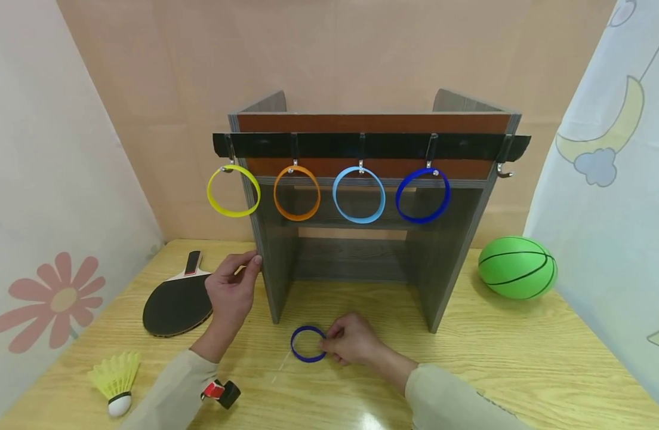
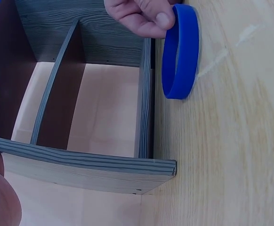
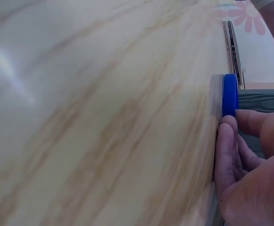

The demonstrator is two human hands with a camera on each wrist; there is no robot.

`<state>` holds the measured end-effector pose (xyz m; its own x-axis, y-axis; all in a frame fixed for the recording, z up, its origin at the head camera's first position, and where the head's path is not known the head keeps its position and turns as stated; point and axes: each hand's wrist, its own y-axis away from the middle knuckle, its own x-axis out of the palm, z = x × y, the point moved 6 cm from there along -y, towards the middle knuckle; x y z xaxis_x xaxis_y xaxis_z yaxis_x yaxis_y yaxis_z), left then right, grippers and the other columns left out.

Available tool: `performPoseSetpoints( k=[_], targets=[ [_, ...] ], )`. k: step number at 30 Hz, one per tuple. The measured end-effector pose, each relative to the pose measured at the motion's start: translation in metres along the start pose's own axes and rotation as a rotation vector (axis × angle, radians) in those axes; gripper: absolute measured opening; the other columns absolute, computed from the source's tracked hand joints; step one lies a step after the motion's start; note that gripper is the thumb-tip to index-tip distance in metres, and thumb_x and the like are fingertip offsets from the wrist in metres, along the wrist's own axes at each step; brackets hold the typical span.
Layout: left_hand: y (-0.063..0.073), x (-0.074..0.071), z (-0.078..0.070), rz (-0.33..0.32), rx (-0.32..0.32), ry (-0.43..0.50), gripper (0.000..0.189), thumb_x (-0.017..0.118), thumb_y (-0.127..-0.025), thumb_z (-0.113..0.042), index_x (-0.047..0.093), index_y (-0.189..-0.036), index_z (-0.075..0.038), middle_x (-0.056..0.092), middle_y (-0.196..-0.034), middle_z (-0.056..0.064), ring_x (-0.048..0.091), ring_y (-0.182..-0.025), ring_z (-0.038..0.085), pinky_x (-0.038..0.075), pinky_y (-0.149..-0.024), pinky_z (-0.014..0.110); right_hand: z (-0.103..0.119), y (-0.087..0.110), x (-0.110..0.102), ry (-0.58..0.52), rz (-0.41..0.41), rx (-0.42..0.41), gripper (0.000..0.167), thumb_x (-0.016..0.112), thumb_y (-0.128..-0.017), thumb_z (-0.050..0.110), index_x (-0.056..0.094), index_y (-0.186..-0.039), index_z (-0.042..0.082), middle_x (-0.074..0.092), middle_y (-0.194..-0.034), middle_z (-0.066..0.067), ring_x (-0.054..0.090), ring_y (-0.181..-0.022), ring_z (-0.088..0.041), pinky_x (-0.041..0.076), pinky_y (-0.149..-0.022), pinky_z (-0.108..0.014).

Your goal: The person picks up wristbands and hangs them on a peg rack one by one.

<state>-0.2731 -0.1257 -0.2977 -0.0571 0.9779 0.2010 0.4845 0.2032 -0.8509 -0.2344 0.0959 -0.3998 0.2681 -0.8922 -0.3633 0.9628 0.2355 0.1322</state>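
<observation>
My right hand [image 1: 356, 340] pinches the right side of a dark blue ring [image 1: 293, 349], a flat silicone wristband type, low over the wooden table in front of the grey shelf [image 1: 455, 251]. In the left wrist view the band [image 2: 188, 52] stands on edge between thumb and fingers. With curled fingers, my left hand [image 1: 233, 286] holds the shelf's left side panel; part of its grip is hidden in the left wrist view. Above, yellow [image 1: 234, 215], orange [image 1: 297, 218], light blue [image 1: 360, 221] and blue [image 1: 422, 221] rings hang from hooks on a black strip [image 1: 329, 146].
The rightmost hook [image 1: 504, 174] holds no ring. A table tennis paddle [image 1: 176, 306] and a yellow shuttlecock [image 1: 116, 379] lie at the left. At the right sits a green ball [image 1: 517, 267]. Printed cloths flank both sides.
</observation>
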Motion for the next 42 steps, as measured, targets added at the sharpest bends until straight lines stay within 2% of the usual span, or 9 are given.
performPoseSetpoints(
  k=[3,9,17,20,25,29,36,42],
  targets=[
    [0.001,-0.001,0.004,-0.006,-0.011,-0.01,0.01,0.062,-0.081,0.02,0.064,-0.09,0.02,0.062,-0.078,0.024,0.063,-0.074,0.012,0.055,-0.072,0.023,0.0,0.001,-0.001,-0.005,-0.007,-0.008,0.012,0.073,-0.081,0.002,0.061,-0.08,-0.001,0.061,-0.064,-0.011,0.059,-0.053,-0.017,0.053,-0.048,-0.027],
    [0.001,-0.001,0.003,-0.003,-0.006,-0.037,0.009,0.063,-0.082,0.017,0.066,-0.091,0.017,0.063,-0.079,0.023,0.063,-0.074,0.012,0.054,-0.074,0.023,-0.001,0.002,-0.001,-0.029,-0.026,-0.018,0.01,0.071,-0.08,-0.001,0.061,-0.079,-0.001,0.06,-0.065,-0.012,0.059,-0.053,-0.018,0.053,-0.048,-0.029],
    [0.001,-0.001,0.002,-0.003,0.0,-0.026,0.011,0.06,-0.081,0.021,0.065,-0.09,0.018,0.063,-0.079,0.021,0.064,-0.074,0.012,0.054,-0.073,0.023,-0.002,0.006,-0.005,-0.098,-0.067,-0.038,0.009,0.067,-0.076,-0.002,0.06,-0.082,-0.001,0.058,-0.067,-0.01,0.06,-0.051,-0.018,0.052,-0.046,-0.027],
    [0.002,-0.002,0.003,-0.006,0.001,-0.028,0.013,0.06,-0.08,0.023,0.065,-0.091,0.018,0.063,-0.078,0.021,0.064,-0.074,0.011,0.054,-0.073,0.023,-0.003,0.009,-0.008,-0.121,-0.037,-0.05,0.009,0.067,-0.077,-0.001,0.059,-0.083,-0.002,0.058,-0.068,-0.01,0.061,-0.053,-0.018,0.053,-0.047,-0.028],
    [0.002,-0.002,0.003,0.002,-0.002,-0.035,0.012,0.06,-0.081,0.021,0.065,-0.091,0.018,0.062,-0.078,0.022,0.063,-0.075,0.012,0.054,-0.075,0.024,-0.004,0.022,-0.016,-0.221,0.05,-0.068,0.012,0.068,-0.08,-0.003,0.057,-0.083,-0.005,0.058,-0.074,-0.013,0.064,-0.062,-0.021,0.057,-0.058,-0.032],
    [0.002,-0.001,0.003,0.011,-0.005,-0.055,0.012,0.061,-0.081,0.02,0.066,-0.091,0.016,0.062,-0.079,0.023,0.063,-0.075,0.013,0.055,-0.075,0.025,0.001,0.033,-0.027,-0.304,0.084,-0.089,0.012,0.068,-0.08,-0.005,0.056,-0.083,-0.007,0.06,-0.078,-0.015,0.065,-0.07,-0.026,0.058,-0.066,-0.037],
    [0.002,-0.002,0.004,0.004,-0.013,-0.05,0.011,0.062,-0.081,0.019,0.066,-0.091,0.017,0.062,-0.078,0.022,0.064,-0.074,0.012,0.055,-0.073,0.024,0.017,0.049,-0.056,-0.342,0.057,-0.132,0.014,0.07,-0.08,-0.002,0.059,-0.085,-0.009,0.064,-0.082,-0.017,0.066,-0.079,-0.031,0.055,-0.075,-0.047],
    [0.0,0.002,-0.004,0.016,-0.008,-0.05,0.01,0.06,-0.081,0.021,0.063,-0.09,0.021,0.06,-0.077,0.026,0.063,-0.073,0.011,0.055,-0.073,0.023,0.039,0.066,-0.084,-0.353,0.041,-0.226,0.016,0.071,-0.081,0.001,0.059,-0.085,-0.009,0.067,-0.082,-0.016,0.067,-0.079,-0.028,0.056,-0.075,-0.044]
  ],
)
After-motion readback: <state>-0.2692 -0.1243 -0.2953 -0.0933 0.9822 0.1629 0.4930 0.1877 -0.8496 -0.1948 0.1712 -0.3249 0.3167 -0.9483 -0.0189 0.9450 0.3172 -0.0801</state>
